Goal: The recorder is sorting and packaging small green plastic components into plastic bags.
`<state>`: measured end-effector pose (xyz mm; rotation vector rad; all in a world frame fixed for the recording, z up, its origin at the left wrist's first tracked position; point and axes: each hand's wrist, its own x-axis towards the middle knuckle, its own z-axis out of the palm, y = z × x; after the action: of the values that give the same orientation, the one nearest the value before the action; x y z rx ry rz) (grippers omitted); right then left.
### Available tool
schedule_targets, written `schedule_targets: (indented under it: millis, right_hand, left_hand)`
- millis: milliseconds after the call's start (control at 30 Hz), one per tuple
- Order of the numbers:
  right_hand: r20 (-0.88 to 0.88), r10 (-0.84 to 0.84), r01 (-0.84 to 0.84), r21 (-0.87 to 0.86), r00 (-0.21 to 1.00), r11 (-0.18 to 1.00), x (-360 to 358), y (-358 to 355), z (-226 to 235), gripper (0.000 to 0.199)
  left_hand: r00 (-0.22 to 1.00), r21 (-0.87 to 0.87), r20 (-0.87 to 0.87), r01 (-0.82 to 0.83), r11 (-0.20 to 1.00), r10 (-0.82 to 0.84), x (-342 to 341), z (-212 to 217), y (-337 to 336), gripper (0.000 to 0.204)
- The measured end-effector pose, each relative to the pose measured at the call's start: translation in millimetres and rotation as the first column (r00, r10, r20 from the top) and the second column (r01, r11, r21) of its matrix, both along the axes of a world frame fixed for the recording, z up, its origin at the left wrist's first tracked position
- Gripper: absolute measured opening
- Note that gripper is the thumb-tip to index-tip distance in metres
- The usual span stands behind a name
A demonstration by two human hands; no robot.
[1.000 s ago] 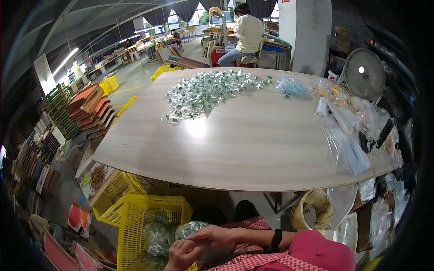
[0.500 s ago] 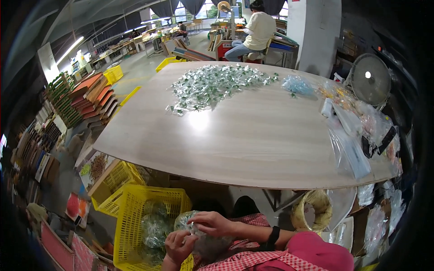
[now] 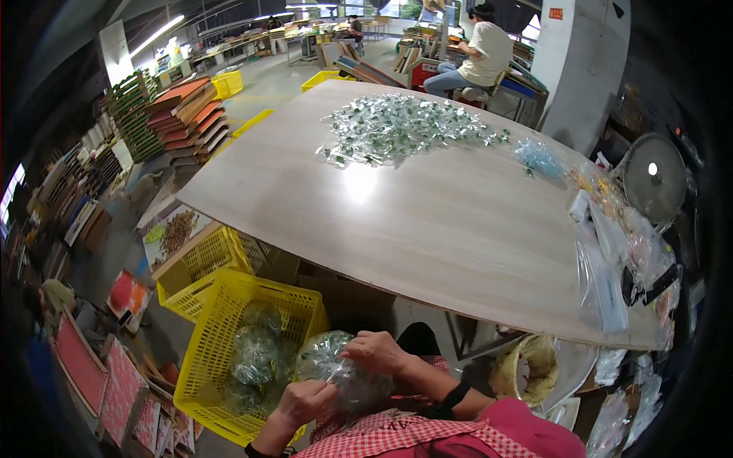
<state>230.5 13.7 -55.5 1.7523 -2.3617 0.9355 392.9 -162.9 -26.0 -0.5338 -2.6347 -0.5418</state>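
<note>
A clear plastic bag (image 3: pixel 324 353), bulging with small clear-and-green items, sits in front of my body beside the yellow crate. My left hand (image 3: pixel 307 400) is closed, its fingers pinching the near edge of the bag. On the right upper side of the bag, my right hand (image 3: pixel 372 353) is closed with its fingertips gripping the plastic. Inside the yellow plastic crate (image 3: pixel 200 336) lie several similar full clear bags (image 3: pixel 256 355). On the far part of the table is a wide heap of small clear-and-green wrapped pieces (image 3: pixel 397 128).
The pale table (image 3: pixel 427 221) spans the middle. At its right lie a light-blue pile (image 3: pixel 539 158) and loose plastic bags (image 3: pixel 599 267), near a round fan (image 3: pixel 654 181). A woven basket (image 3: pixel 527 370) stands below. A seated person (image 3: pixel 485 53) works beyond the table.
The view has tilted and shifted, so the scene sits differently. My hands have closed on the bag's plastic, and more of the bag shows between them.
</note>
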Motion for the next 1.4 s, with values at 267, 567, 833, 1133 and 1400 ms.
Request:
schedule_targets:
  millis: [267,567,833,1133,1400]
  right_hand:
    - [0.283,-0.028,0.043,-0.049,0.959,0.998,-10.4,2.1,-5.3,0.013]
    - [0.588,-0.131,0.202,-0.056,0.798,0.978,-6.8,43.4,1.5,0.011]
    - [0.595,-0.234,0.256,0.049,0.769,0.965,-0.8,68.5,7.4,0.009]
    - [0.557,-0.226,0.209,0.095,0.799,0.973,7.1,63.0,7.7,0.012]
    - [0.56,-0.209,0.156,0.141,0.802,0.978,7.1,73.6,5.6,0.02]
  left_hand:
    - [0.993,0.14,0.07,-0.101,0.985,0.092,-28.4,1.0,9.0,0.038]
    - [0.916,0.136,0.226,-0.366,0.921,0.331,-8.1,-8.5,1.8,0.028]
    - [0.675,0.393,0.061,-0.694,0.604,0.735,0.3,2.9,-48.0,0.023]
    - [0.495,0.365,0.212,-0.84,0.402,0.843,-33.3,-29.2,-141.8,0.042]
    - [0.866,0.671,0.22,-0.469,0.575,0.45,-41.6,73.7,-93.2,0.044]
